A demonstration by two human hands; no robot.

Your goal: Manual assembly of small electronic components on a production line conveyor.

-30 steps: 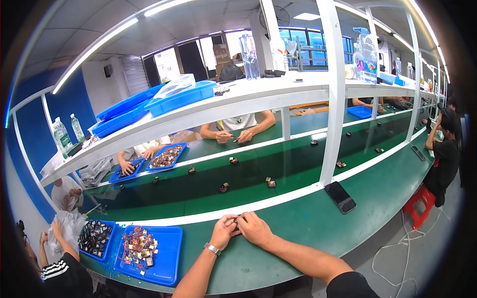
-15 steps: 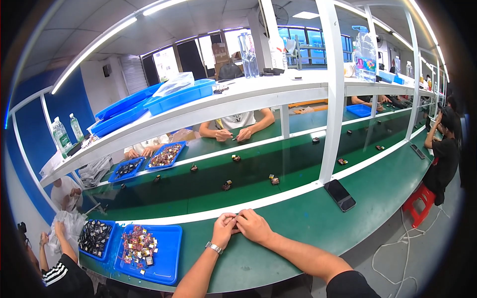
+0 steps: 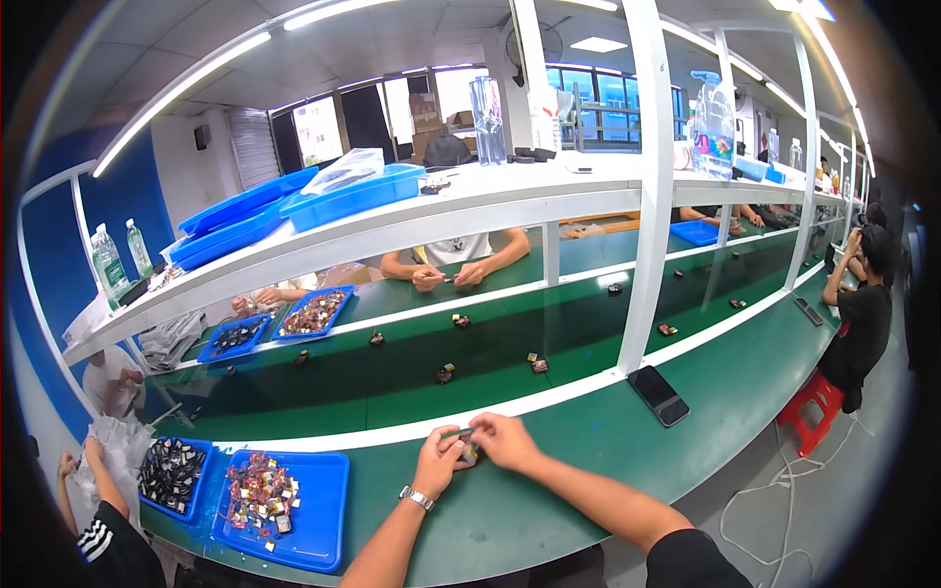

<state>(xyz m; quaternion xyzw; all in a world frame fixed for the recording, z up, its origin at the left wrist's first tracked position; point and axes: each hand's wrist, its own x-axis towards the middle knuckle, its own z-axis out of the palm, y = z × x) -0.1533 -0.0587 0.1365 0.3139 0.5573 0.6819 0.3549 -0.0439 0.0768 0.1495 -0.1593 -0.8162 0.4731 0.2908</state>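
Note:
Both hands meet over the green bench, just this side of the white rail. My left hand (image 3: 437, 465), with a metal-band watch at the wrist, is closed in a pinch on a small dark electronic part (image 3: 470, 453) with a yellowish patch. My right hand (image 3: 507, 443) reaches in from the right, its fingertips pinched at the same part. Fingers hide much of it, and its exact kind is too small to make out. To the left, a blue tray (image 3: 334, 505) holds a heap of small red-wired components (image 3: 263, 500). Beside that tray, another blue tray (image 3: 203, 500) contains black pieces (image 3: 172, 474).
A dark phone (image 3: 659, 396) lies at the foot of a white post (image 3: 647, 196). Beyond the rail, small assemblies (image 3: 538, 364) are spread along a green conveyor belt (image 3: 412, 407). An overhead shelf (image 3: 578, 181) crosses above. Co-workers sit opposite and at both sides.
My fingers have parted slightly and turned, so the small part now shows between them. The whole view has shifted a little. Across the belt, a co-worker's hands have moved above the trays.

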